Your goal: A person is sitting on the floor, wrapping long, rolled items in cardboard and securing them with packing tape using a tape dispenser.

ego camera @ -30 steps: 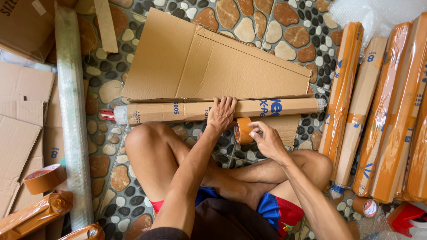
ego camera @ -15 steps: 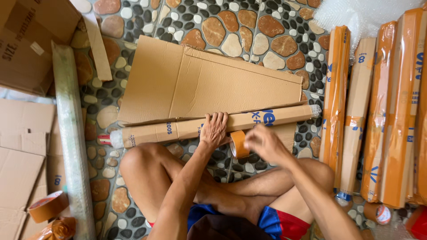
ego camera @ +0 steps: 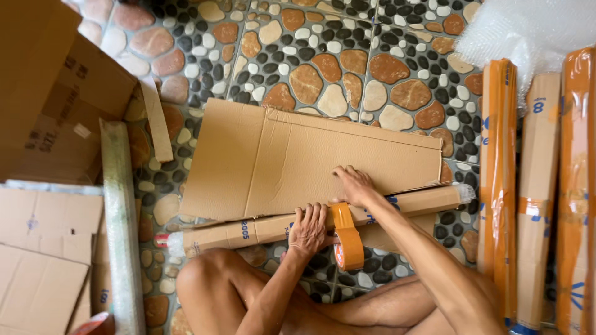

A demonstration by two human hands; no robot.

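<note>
Two hands work: left hand (ego camera: 308, 228) lies flat, fingers spread, on the long box (ego camera: 323, 220); right hand (ego camera: 352, 185) presses orange tape (ego camera: 347, 239) down. It looks light and stiff.

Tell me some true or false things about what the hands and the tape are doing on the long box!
1. The left hand presses down on the long cardboard package. True.
2. The orange tape is wrapped over the package next to the left hand. True.
3. The right hand holds a pair of scissors. False: it rests flat at the far edge of the package, against the flat cardboard sheet, with no tool.
4. The floor is plain grey concrete. False: it is patterned with pebbles.
5. More orange-taped packages lie to the right. True.
</note>
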